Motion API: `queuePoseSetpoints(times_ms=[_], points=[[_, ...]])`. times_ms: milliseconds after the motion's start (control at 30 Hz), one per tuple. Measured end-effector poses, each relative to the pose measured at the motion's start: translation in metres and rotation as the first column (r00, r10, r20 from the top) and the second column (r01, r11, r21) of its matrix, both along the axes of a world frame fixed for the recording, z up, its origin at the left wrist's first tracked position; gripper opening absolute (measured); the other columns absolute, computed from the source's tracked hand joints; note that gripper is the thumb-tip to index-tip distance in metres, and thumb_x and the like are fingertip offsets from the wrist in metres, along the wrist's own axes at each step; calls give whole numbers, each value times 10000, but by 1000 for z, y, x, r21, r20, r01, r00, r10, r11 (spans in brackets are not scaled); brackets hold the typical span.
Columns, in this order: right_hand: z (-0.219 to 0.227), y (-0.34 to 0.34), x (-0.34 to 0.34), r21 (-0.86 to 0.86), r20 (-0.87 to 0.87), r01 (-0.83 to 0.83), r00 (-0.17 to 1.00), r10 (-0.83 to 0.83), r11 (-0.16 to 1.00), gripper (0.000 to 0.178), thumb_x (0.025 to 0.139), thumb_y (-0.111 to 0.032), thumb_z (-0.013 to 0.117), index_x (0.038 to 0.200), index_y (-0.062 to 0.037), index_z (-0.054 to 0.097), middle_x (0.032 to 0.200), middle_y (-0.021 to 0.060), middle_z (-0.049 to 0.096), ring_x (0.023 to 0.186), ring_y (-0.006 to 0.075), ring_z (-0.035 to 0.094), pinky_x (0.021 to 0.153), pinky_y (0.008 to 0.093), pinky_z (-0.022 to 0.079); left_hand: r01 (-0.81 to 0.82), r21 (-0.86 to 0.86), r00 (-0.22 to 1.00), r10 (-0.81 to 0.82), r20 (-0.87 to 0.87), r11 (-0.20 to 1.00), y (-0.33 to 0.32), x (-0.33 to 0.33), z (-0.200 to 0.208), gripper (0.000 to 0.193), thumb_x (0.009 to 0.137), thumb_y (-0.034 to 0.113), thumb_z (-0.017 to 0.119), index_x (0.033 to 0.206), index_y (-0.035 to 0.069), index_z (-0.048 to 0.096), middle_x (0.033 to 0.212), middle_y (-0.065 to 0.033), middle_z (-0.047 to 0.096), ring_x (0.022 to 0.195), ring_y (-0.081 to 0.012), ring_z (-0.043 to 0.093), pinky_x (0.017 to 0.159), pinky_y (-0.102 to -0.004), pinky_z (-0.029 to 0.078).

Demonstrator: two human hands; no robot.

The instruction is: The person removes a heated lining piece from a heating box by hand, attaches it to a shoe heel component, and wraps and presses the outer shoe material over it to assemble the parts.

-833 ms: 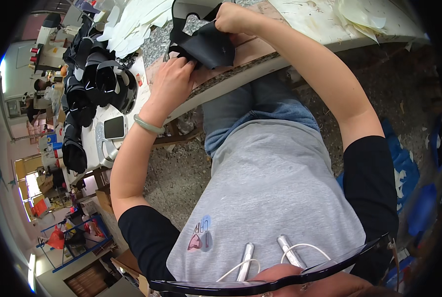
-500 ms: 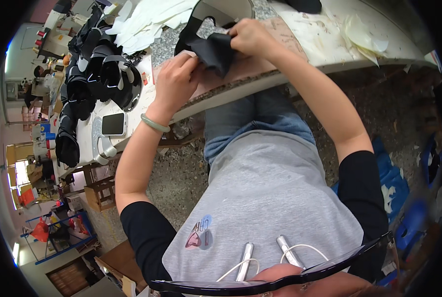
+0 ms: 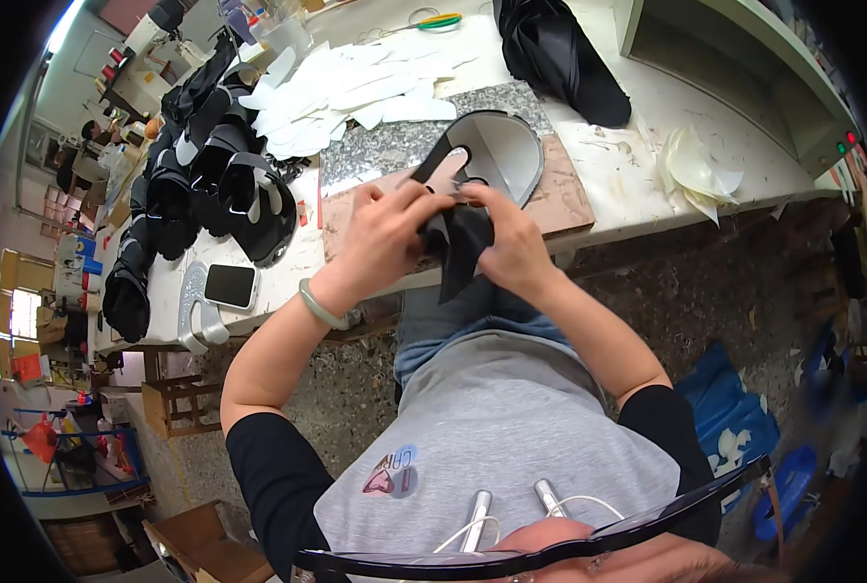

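Observation:
A black shoe upper (image 3: 519, 146) with a pale grey lining lies partly on the work board, its rounded end pointing away from me. Its black flap (image 3: 460, 255) hangs down between my hands, in front of the table's near edge. My left hand (image 3: 387, 231) is closed on the left side of the piece, fingertips at the seam between flap and body. My right hand (image 3: 513, 241) pinches the same area from the right, its thumb and fingers nearly meeting the left fingers. The fingers hide the spot where they grip.
Beyond the speckled stone slab (image 3: 380, 148) lies a heap of white cut pieces (image 3: 356, 92). Several black uppers (image 3: 224, 165) are stacked at left, near a phone (image 3: 230, 287). Black material (image 3: 561, 63), thin cream sheets (image 3: 696, 170) and a grey metal housing (image 3: 734, 68) stand at right.
My hands have come closer together, and the upper has been drawn toward me and turned. Its flap hangs lower between them. The view has tilted to show more of the table's far side.

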State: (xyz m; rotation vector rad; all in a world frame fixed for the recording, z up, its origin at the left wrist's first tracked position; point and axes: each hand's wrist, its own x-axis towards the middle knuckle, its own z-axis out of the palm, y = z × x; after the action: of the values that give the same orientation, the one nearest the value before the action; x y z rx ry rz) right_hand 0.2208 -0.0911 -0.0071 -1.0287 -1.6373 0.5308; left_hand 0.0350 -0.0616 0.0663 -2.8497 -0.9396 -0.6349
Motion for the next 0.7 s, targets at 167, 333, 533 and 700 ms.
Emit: queuePoseSetpoints(times_ms=[167, 333, 533, 700], points=[[-17, 4, 6, -107, -161, -182, 973, 163, 978, 315, 712, 66, 589, 1020, 11, 628, 1028, 124, 643, 952, 234, 602, 805, 304, 473, -87, -66, 995, 90, 39, 994, 3, -5, -7, 475, 658, 43, 710, 1100, 114, 552, 986, -43, 584, 856, -246, 585, 743, -366, 404], [-21, 1, 5, -349, -642, -429, 757, 121, 833, 169, 864, -51, 635, 1006, 41, 643, 816, 17, 637, 762, 48, 527, 712, 226, 443, -197, -233, 978, 207, 18, 952, 14, -8, 6, 558, 676, 79, 750, 1188, 149, 537, 1158, -83, 566, 739, -273, 627, 646, -363, 485], [-23, 4, 15, -151, -328, -301, 914, 239, 942, 156, 865, -35, 627, 1003, 34, 654, 837, -3, 643, 758, 64, 545, 684, 230, 454, -153, -407, 987, 163, -12, 901, 31, -15, 9, 452, 744, 72, 699, 1165, 118, 543, 955, -100, 637, 705, -261, 629, 670, -347, 491], [-23, 9, 18, -346, -657, -486, 736, 162, 803, 181, 824, 6, 623, 1000, 23, 659, 867, 43, 665, 800, 102, 583, 707, 234, 466, -186, -590, 771, 489, 408, 786, 29, -26, -3, 140, 854, 22, 574, 993, 9, 586, 804, -98, 630, 543, -144, 616, 501, -274, 469]])
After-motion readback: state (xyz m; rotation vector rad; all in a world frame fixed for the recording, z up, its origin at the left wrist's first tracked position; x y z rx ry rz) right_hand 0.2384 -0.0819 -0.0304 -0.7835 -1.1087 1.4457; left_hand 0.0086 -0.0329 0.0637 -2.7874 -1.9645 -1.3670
